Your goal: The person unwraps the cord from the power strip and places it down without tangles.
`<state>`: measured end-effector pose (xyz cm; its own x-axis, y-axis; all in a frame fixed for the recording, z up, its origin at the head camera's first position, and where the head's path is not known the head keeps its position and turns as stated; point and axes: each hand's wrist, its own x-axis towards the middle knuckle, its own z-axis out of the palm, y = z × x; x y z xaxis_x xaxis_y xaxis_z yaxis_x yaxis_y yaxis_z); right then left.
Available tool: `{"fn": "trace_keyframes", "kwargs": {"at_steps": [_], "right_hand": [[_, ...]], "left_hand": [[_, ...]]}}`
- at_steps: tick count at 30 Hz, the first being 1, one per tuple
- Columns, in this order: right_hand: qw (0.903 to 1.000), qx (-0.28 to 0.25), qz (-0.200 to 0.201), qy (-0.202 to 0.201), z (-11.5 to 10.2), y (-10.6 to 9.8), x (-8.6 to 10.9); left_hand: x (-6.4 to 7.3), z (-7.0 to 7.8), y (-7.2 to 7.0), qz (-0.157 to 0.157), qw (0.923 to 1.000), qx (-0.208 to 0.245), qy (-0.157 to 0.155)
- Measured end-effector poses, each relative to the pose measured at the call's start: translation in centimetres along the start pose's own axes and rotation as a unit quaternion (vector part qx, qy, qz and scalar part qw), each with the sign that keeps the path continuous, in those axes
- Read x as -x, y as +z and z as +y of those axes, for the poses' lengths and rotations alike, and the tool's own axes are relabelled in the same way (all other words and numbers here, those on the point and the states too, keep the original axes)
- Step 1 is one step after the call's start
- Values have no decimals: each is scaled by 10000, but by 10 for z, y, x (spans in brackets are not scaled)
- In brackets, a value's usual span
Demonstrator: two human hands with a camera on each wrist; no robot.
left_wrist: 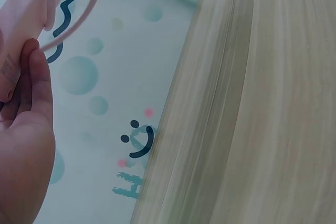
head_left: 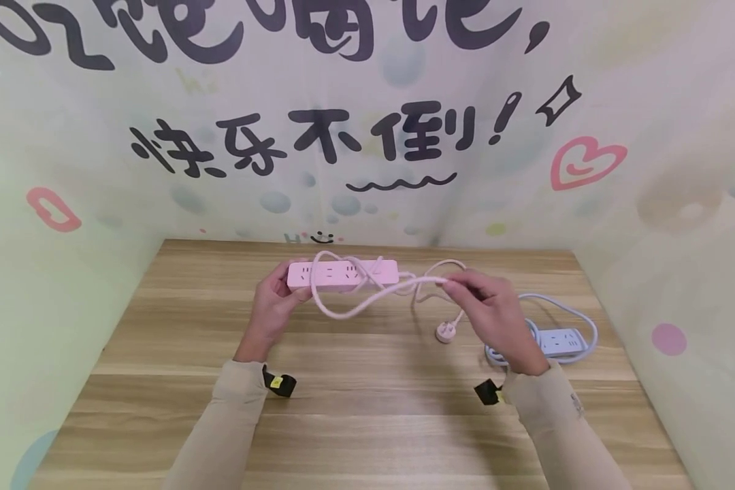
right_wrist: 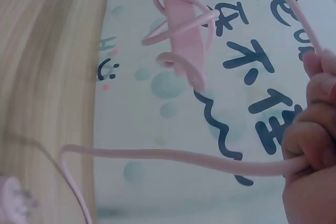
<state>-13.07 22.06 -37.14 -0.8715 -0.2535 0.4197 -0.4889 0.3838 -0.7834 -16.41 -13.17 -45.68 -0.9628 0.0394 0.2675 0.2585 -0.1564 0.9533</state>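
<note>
The left hand grips the end of a pink power strip, held level above the wooden table. The right hand pinches the strip's pink cord between curled fingers; the cord loops loosely around the strip, and its plug hangs near the tabletop. A pale blue power strip lies on the table just right of the right wrist, its cord around it.
</note>
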Motion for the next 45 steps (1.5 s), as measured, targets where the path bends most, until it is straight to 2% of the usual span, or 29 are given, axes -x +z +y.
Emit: {"fn": "trace_keyframes", "kwargs": {"at_steps": [3, 8, 15, 20, 27, 32, 37, 39, 42, 45], "right_hand": [[9990, 59, 416, 156, -4, 5, -11], [9955, 175, 789, 491, -1, 9, -22], [9913, 171, 1200, 515, 13, 8, -34], [9873, 293, 1421, 642, 24, 3, -39], [9799, 592, 1416, 1276, 44, -6, -39], [9717, 1111, 1279, 1643, 63, -13, -34], [9612, 1365, 873, 2233, 80, -23, -23], [9539, 1404, 475, 2611, 84, -27, -19], [9380, 1571, -261, 3079, 91, -32, -14], [9191, 1835, -1078, 3316, 98, -33, -12]], "left_hand": [[1, 0, 3, -52, 10000, -9, -63], [3, -1, 5, -126, 9995, -175, -215], [6, -1, 3, -155, 9994, -219, -226], [7, 0, 2, -234, 9994, -217, -113], [6, 2, 3, -240, 9997, -85, -67], [5, 1, 2, -203, 9997, 89, -45], [4, -2, -1, -209, 9986, 477, 83], [4, -2, -2, -179, 9977, 645, 121], [3, 0, -4, -112, 9956, 915, 135], [3, 1, -4, -14, 9925, 1212, 129]]}}
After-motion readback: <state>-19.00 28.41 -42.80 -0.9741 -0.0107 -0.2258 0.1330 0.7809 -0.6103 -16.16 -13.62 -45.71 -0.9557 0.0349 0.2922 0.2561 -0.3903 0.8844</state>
